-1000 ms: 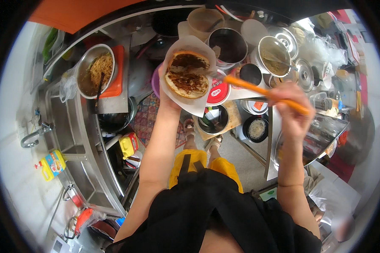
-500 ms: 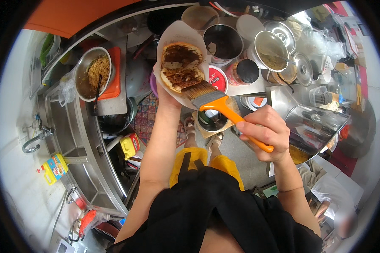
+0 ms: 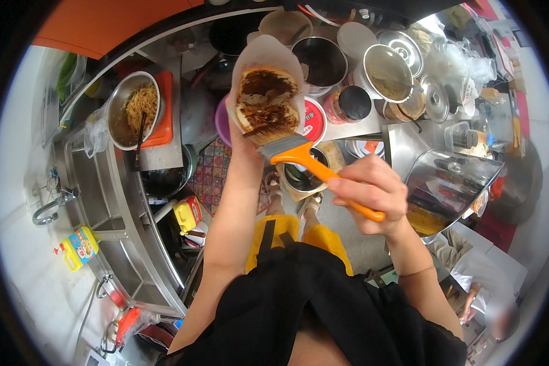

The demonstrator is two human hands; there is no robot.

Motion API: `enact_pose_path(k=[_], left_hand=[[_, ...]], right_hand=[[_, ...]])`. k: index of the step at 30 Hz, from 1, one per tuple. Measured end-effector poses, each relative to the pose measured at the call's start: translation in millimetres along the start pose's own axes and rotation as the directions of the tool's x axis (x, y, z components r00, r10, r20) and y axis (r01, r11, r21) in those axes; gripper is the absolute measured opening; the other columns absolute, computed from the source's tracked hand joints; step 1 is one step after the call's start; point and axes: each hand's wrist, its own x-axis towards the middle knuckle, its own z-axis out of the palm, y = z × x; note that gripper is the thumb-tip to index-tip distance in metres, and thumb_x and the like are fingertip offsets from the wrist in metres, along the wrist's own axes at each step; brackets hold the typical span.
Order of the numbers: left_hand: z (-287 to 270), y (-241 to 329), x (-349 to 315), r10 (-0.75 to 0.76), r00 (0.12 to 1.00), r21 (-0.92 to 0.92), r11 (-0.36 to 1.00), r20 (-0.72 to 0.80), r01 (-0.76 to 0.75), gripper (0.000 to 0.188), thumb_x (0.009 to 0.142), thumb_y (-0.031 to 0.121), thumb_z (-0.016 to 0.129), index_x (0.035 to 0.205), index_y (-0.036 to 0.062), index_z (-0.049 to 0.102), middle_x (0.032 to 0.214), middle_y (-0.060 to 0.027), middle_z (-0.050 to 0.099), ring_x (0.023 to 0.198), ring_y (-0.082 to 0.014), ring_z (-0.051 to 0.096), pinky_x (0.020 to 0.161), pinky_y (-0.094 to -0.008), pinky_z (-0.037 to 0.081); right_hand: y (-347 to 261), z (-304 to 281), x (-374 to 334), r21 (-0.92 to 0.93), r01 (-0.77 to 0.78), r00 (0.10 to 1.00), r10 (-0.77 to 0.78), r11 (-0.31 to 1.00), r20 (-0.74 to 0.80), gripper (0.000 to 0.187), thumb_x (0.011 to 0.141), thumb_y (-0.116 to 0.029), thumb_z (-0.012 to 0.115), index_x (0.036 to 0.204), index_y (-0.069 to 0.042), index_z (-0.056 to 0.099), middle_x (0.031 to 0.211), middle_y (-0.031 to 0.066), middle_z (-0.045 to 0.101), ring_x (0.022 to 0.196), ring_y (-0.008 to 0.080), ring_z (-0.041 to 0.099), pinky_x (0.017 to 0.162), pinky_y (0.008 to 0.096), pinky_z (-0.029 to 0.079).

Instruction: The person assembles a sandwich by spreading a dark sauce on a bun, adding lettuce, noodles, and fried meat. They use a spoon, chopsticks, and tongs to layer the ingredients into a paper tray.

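A split flatbread (image 3: 264, 89) lies opened out in a white paper sleeve (image 3: 273, 50), its inner faces smeared with dark brown sauce. My left hand (image 3: 245, 145) is closed around the sleeve from below; most of its fingers are hidden behind the paper. In my right hand (image 3: 372, 194) is a pastry brush (image 3: 311, 163) with an orange handle, gripped between thumb and fingers. The brush's sauce-stained bristles touch the lower end of the bread.
Behind the bread stand a dark pot (image 3: 321, 64), a pot with a ladle (image 3: 387, 72) and a black-lidded jar (image 3: 352, 102). A bowl of noodles (image 3: 117, 116) with chopsticks sits left, above a steel sink (image 3: 107, 183). Another person (image 3: 476, 268) is at lower right.
The brush has moved left and slightly down, its bristles sliding to the bread's lower edge. My right hand has shifted left with it. The sleeve has tilted and moved slightly right.
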Motion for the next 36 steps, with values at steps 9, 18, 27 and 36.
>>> enact_pose_path(k=[9, 18, 27, 36], left_hand=[[-13.5, 7.6, 3.1, -0.025, 0.999, -0.001, 1.000, -0.042, 0.025, 0.044, 0.100, 0.038, 0.040, 0.126, 0.0058, 0.054, 0.118, -0.0100, 0.062, 0.105, -0.0240, 0.063, 0.088, -0.0384, 0.054], [-20.7, 10.9, -2.8, -0.092, 0.996, -0.117, 0.989, -0.001, 0.091, 0.051, 0.099, 0.044, 0.039, 0.131, 0.0071, 0.051, 0.126, -0.0115, 0.059, 0.113, -0.0267, 0.059, 0.096, -0.0429, 0.049], [3.3, 1.6, -4.4, -0.080, 0.996, 0.100, 0.992, 0.027, 0.077, 0.057, 0.095, 0.052, 0.045, 0.131, 0.0072, 0.051, 0.128, -0.0135, 0.056, 0.116, -0.0287, 0.056, 0.097, -0.0430, 0.048], [4.5, -4.5, -8.1, -0.141, 0.989, -0.040, 0.989, 0.036, 0.143, 0.054, 0.097, 0.047, 0.044, 0.131, 0.0057, 0.050, 0.125, -0.0134, 0.058, 0.112, -0.0274, 0.058, 0.095, -0.0421, 0.051]], right_hand=[[153.6, 7.9, 31.4, -0.320, -0.307, 0.949, 0.264, 0.896, -0.171, 0.015, 0.082, -0.006, 0.068, 0.096, -0.002, 0.069, 0.087, 0.0115, 0.064, 0.081, 0.0305, 0.062, 0.071, 0.0368, 0.050], [84.2, -20.0, 25.5, -0.307, -0.280, 0.958, 0.244, 0.910, -0.153, 0.020, 0.080, 0.002, 0.066, 0.099, -0.003, 0.069, 0.095, 0.0122, 0.068, 0.083, 0.0253, 0.065, 0.072, 0.0333, 0.051], [33.7, 2.9, 17.5, 0.016, -0.211, 0.977, 0.211, 0.977, 0.019, 0.025, 0.073, 0.001, 0.073, 0.098, -0.003, 0.070, 0.086, 0.0106, 0.067, 0.078, 0.0246, 0.063, 0.069, 0.0329, 0.048], [25.1, -0.4, 4.3, -0.003, -0.175, 0.984, 0.175, 0.985, 0.027, 0.029, 0.072, 0.000, 0.073, 0.101, -0.004, 0.070, 0.088, 0.0098, 0.066, 0.077, 0.0236, 0.060, 0.067, 0.0325, 0.048]])
